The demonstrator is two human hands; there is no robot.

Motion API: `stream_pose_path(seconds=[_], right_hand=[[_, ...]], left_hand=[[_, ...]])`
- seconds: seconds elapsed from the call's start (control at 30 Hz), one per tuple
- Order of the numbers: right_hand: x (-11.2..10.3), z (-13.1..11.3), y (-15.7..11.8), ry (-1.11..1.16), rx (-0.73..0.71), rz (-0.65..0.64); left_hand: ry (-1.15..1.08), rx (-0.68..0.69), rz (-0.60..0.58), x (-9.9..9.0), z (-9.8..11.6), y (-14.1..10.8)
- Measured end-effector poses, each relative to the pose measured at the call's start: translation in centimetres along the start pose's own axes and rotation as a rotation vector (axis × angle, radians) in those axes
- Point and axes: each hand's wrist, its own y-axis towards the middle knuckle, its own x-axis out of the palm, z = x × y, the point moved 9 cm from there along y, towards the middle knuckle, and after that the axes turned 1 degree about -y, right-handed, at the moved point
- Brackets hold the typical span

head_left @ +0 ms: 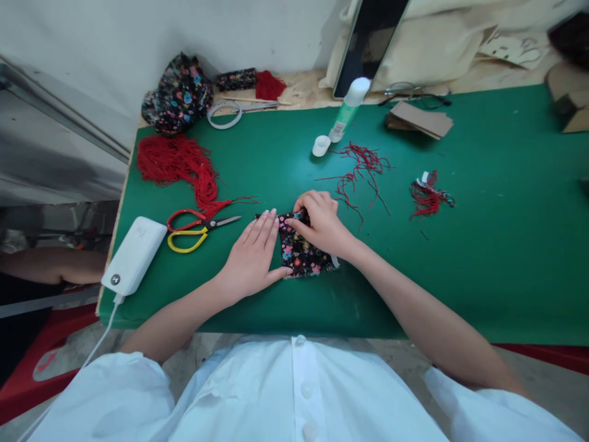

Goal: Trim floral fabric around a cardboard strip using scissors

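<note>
Green mat [497, 245] over the table [307, 85], and everything's easiest to place from the red-and-yellow scissors [210, 225]. Black floral cloth [301, 255] sits just right of them, past the blade tip. Left hand [251, 256] is flat on the cloth's left side, fingers straight, thumb out at the near edge. Right hand [322, 222] is curled over the far part of it; can't tell if it's actually pinching fabric. Hands are close but not touching, btw. Red thread bundle [177, 162] is right behind the scissors, white power bank [138, 252] to their left, green-and-white tube [348, 112] well off behind and to the right.
</note>
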Motion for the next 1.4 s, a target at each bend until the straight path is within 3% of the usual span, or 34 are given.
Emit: stream_pose_path(seconds=[0.13,0.27,0.4,0.5,0.7,0.8,0.9,1.0,1.07,1.23,1.4], right_hand=[[-0.2,-0.2,0.0,0.202,-0.046,-0.048],[-1.5,-0.6,-0.5,0.464,-0.066,0.046],[-2.8,-1.4,-1.4,0.574,-0.078,0.086],[-3.6,-1.8,-2.0,0.631,-0.092,0.073],[-6.1,-3.9,-3.4,0.385,-0.363,0.203],[-7.2,-5.7,-5.3,0.149,-0.563,0.353],[-7.2,-8.2,-8.3,-0.144,-0.888,0.54],[-6.4,-8.5,-8.8,-0.258,-0.981,0.581],[-5.9,-8.2,-7.8,-0.208,-0.951,0.501],[-3.1,-6.9,-5.2,-0.148,-0.77,0.099],[-1.7,-5.9,-4.9,-0.143,-0.687,-0.061]], left_hand=[[-0.071,0.017,0.042,-0.3,0.1,0.1],[-0.249,0.002,0.143,-1.9,-0.4,0.4],[-0.478,-0.024,0.218,-3.4,-1.5,0.8],[-0.579,0.061,0.294,-4.2,-1.4,1.0],[-0.369,0.256,0.66,-7.1,-0.4,-0.8],[-0.206,0.26,0.689,-7.5,-0.6,-1.6],[-0.059,0.266,0.69,-7.5,-0.9,-2.1],[-0.024,0.329,0.721,-7.6,-0.6,-2.1],[-0.048,0.382,0.754,-7.7,-0.2,-2.0],[-0.14,0.35,0.8,-8.2,-0.4,-1.3],[-0.168,0.303,0.827,-8.7,-0.8,-1.4]])
